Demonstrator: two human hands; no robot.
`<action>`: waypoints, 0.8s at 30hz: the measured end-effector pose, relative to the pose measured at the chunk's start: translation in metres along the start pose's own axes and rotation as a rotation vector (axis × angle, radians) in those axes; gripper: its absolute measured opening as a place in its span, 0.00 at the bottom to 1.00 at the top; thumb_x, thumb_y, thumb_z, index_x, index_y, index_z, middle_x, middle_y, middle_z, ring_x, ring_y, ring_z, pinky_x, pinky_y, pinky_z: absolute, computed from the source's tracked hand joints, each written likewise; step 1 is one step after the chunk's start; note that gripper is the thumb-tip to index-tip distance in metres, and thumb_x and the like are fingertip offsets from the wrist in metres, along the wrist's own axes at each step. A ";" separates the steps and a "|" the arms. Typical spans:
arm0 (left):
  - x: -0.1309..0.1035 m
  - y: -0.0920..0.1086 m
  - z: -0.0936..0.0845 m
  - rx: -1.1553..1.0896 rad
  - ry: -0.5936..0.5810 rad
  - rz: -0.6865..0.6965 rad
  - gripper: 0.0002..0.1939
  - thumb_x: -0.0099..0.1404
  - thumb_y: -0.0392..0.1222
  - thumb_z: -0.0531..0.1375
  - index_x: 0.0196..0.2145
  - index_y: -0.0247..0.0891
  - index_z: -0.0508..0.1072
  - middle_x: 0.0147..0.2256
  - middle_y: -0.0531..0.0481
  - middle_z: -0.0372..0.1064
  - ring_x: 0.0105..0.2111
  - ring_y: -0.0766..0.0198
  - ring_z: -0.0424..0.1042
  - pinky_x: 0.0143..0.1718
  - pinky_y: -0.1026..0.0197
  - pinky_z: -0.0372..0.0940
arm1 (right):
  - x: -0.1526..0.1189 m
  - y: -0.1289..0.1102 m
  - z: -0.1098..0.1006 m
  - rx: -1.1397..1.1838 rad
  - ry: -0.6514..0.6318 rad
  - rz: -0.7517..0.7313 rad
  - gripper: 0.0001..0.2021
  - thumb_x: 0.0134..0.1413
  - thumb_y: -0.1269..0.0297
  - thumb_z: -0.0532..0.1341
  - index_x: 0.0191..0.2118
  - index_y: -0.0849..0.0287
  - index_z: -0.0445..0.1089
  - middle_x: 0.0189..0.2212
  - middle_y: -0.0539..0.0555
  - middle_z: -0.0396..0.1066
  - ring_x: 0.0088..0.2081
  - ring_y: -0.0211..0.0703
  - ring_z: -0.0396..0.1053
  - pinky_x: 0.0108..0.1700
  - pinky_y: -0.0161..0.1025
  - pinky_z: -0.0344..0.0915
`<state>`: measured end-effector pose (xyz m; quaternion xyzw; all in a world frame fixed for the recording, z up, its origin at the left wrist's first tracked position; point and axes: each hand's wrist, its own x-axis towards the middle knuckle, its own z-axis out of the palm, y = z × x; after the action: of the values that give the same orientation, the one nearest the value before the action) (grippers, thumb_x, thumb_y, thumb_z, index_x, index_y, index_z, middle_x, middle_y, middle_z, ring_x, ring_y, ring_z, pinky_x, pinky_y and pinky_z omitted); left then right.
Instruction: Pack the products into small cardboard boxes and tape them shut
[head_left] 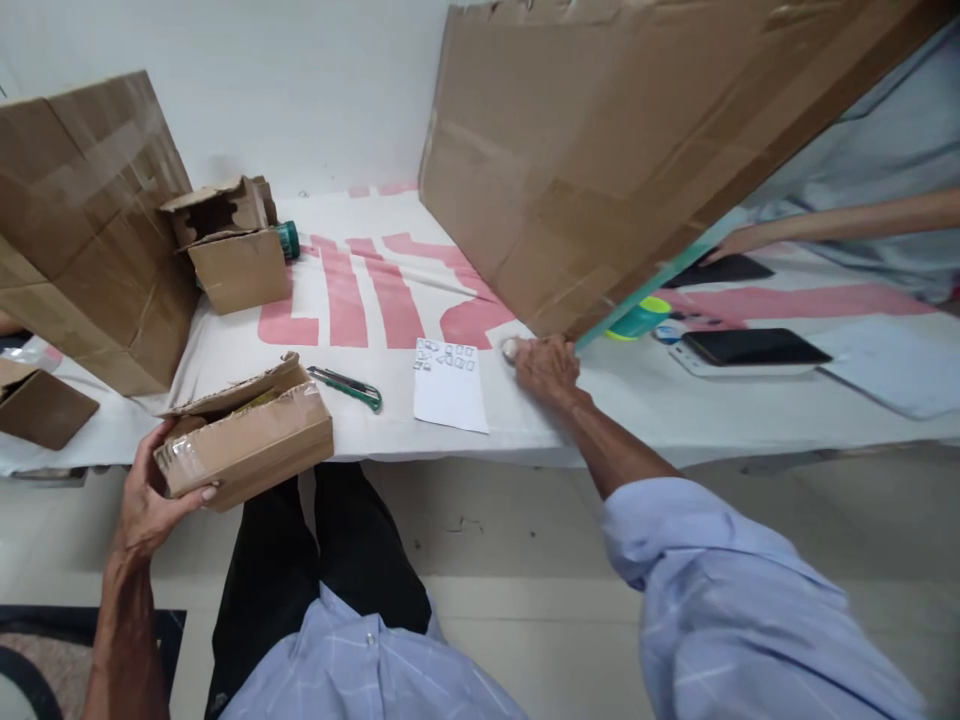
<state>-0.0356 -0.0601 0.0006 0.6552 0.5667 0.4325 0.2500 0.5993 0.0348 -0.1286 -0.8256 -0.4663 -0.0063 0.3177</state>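
My left hand [154, 490] grips the left end of a small open cardboard box [255, 445], thumb along its near side. The box is tilted at the table's front edge, its torn flap raised; its contents are mostly hidden. My right hand [547, 372] is closed on the tabletop by the bottom corner of a large cardboard panel [600, 150]. A small whitish round object [511, 349] shows at its fingertips, too little visible to name. Between my hands lie a green box cutter [349, 388] and a white paper sheet [450, 390] with small printed or drawn shapes.
A large cardboard box [97, 220] stands at left beside a smaller open carton [240, 265] and a dark green cylinder [288, 240]. Past the panel are a teal and yellow tape roll [637, 318], a phone [754, 347] and another person's arm [840, 220].
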 end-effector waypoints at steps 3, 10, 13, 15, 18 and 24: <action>-0.001 -0.001 0.001 -0.029 -0.013 -0.010 0.60 0.42 0.67 0.80 0.67 0.41 0.66 0.66 0.33 0.68 0.66 0.34 0.69 0.69 0.33 0.64 | 0.000 -0.008 -0.003 -0.001 -0.008 0.033 0.18 0.62 0.71 0.60 0.25 0.50 0.52 0.34 0.56 0.60 0.41 0.49 0.55 0.46 0.51 0.53; -0.001 0.002 -0.001 -0.043 -0.080 0.010 0.60 0.45 0.65 0.80 0.68 0.40 0.65 0.65 0.33 0.68 0.66 0.35 0.69 0.68 0.35 0.66 | -0.009 -0.028 -0.020 0.006 0.031 0.061 0.06 0.62 0.69 0.63 0.34 0.57 0.66 0.39 0.62 0.65 0.43 0.52 0.62 0.45 0.51 0.57; 0.000 0.000 -0.001 -0.055 -0.105 0.039 0.60 0.45 0.64 0.80 0.69 0.41 0.64 0.65 0.33 0.68 0.67 0.35 0.69 0.69 0.36 0.65 | -0.011 -0.050 -0.031 0.014 0.084 0.005 0.04 0.64 0.70 0.61 0.43 0.62 0.71 0.45 0.70 0.69 0.51 0.58 0.65 0.50 0.53 0.60; 0.000 -0.004 0.000 -0.065 -0.128 0.056 0.60 0.45 0.63 0.80 0.70 0.42 0.63 0.66 0.34 0.66 0.67 0.35 0.68 0.68 0.37 0.66 | -0.014 -0.076 -0.039 0.076 0.132 -0.115 0.08 0.65 0.69 0.59 0.47 0.63 0.73 0.48 0.72 0.71 0.54 0.60 0.66 0.55 0.55 0.63; 0.001 -0.008 0.002 -0.083 -0.161 0.090 0.61 0.47 0.62 0.80 0.71 0.43 0.61 0.69 0.34 0.62 0.70 0.35 0.64 0.66 0.38 0.69 | -0.031 -0.134 -0.052 0.266 0.117 -0.418 0.10 0.67 0.65 0.59 0.47 0.61 0.76 0.48 0.67 0.75 0.52 0.58 0.71 0.57 0.57 0.69; -0.004 -0.008 0.006 -0.052 -0.209 0.144 0.61 0.50 0.61 0.80 0.74 0.46 0.58 0.72 0.35 0.56 0.73 0.32 0.58 0.66 0.36 0.68 | -0.123 -0.252 -0.083 0.539 -0.284 -1.111 0.12 0.71 0.55 0.64 0.53 0.52 0.80 0.50 0.60 0.79 0.52 0.54 0.76 0.55 0.53 0.76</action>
<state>-0.0347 -0.0610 -0.0101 0.7291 0.4775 0.3933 0.2927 0.3587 -0.0120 0.0302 -0.3439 -0.8482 0.0570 0.3988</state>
